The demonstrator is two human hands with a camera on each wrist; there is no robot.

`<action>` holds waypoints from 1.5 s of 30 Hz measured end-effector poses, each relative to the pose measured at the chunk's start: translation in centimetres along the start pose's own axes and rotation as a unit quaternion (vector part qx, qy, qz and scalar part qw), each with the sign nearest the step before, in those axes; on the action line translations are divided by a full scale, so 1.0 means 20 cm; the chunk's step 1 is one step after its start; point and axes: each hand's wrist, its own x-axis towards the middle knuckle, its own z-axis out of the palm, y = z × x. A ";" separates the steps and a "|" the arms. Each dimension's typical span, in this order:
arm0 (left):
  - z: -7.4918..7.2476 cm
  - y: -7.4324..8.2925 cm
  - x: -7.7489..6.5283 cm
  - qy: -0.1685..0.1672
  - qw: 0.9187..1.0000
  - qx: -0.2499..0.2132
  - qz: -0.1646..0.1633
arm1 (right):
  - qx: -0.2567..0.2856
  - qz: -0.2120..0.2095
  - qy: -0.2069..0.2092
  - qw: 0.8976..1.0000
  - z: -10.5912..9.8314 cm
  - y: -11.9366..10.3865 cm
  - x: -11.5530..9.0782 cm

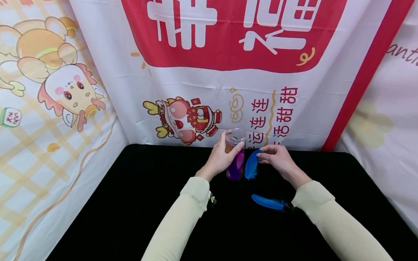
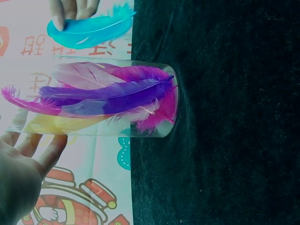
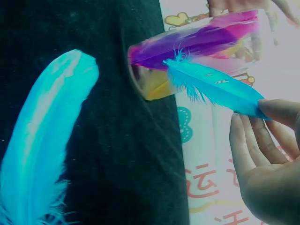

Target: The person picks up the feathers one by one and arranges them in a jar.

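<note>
A clear cylindrical jar [image 1: 236, 154] stands near the back of the black table, with purple, pink, pale and yellow feathers [image 2: 112, 96] inside. My left hand [image 1: 221, 155] grips it from the left side, fingers wrapped around near the top. Just right of the jar, my right hand [image 1: 277, 158] pinches one end of a blue feather [image 1: 251, 165] between thumb and fingers. This feather hangs downward outside the jar and overlaps it in the right wrist view. A second blue feather [image 1: 269, 202] lies on the table below my right hand, large in the right wrist view.
The black cloth-covered table [image 1: 139, 211] ends just behind the jar, against a white hanging [image 1: 193, 84] with red print. Patterned cloth [image 1: 28, 154] rises on the left, and another pale cloth [image 1: 388, 150] on the right.
</note>
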 end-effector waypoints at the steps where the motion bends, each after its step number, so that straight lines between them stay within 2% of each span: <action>1: 0.00 0.00 0.00 0.000 1.000 0.000 0.000 | 0.000 -0.002 0.003 1.000 0.00 -0.02 0.00; 7: 0.00 0.00 0.00 0.002 1.000 -0.001 0.004 | 0.007 -0.011 0.012 1.000 -0.02 -0.10 -0.02; 14: 0.00 -0.01 0.01 -0.001 1.000 -0.003 0.006 | 0.033 -0.041 0.012 0.999 -0.02 -0.13 -0.02; 28: 0.00 -0.01 0.00 -0.006 1.000 -0.006 -0.007 | 0.100 -0.101 0.043 0.989 0.05 -0.24 -0.04; 33: -0.01 -0.01 0.00 -0.007 1.000 -0.001 -0.009 | 0.095 -0.103 0.048 0.989 0.06 -0.28 -0.05; 41: 0.00 -0.01 0.00 0.003 1.000 0.016 0.008 | 0.069 -0.140 0.082 0.984 0.06 -0.35 -0.06; 45: 0.00 -0.01 0.00 0.001 1.000 0.010 0.010 | 0.082 -0.165 0.093 0.979 0.05 -0.40 -0.05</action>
